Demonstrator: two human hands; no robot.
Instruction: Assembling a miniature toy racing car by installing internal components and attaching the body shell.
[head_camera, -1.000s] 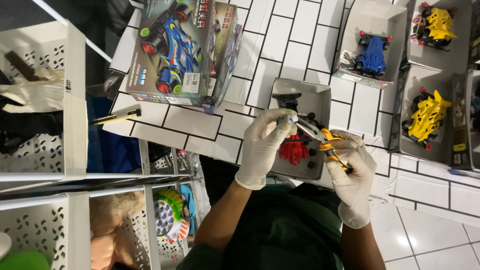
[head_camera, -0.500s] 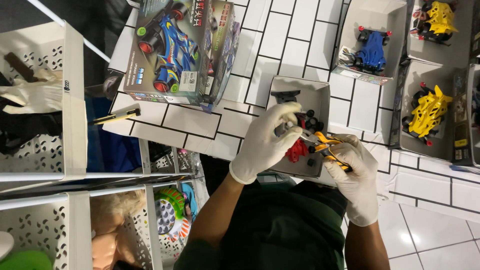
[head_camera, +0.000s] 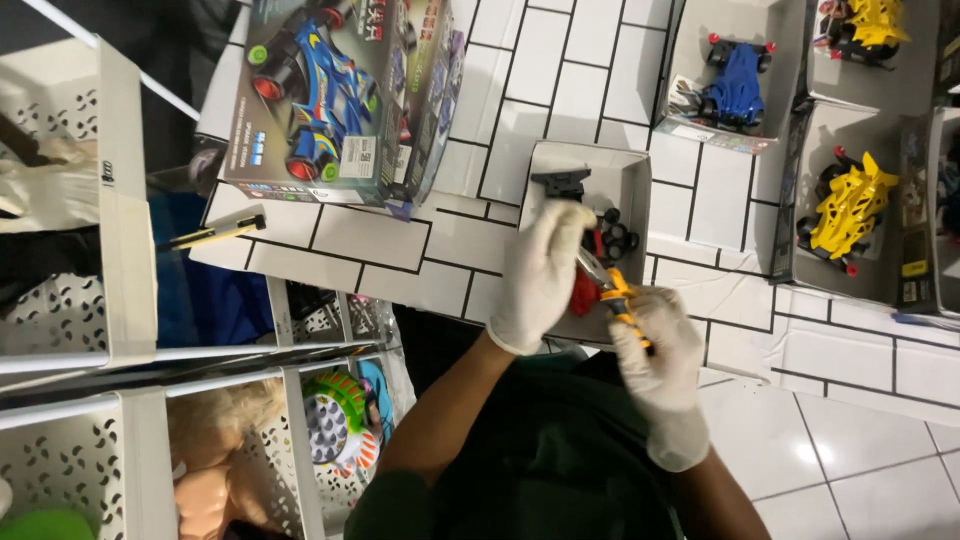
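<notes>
Over the white tiled table, both gloved hands meet above an open grey box. Curled fingers of the left hand pinch a small red part just above the box's near edge. Closed round the orange handles of a pair of pliers, the right hand points the tips at the red part. Black wheels lie inside the box. A colourful toy car box stands to the left, and yellow toy cars sit in trays to the right.
</notes>
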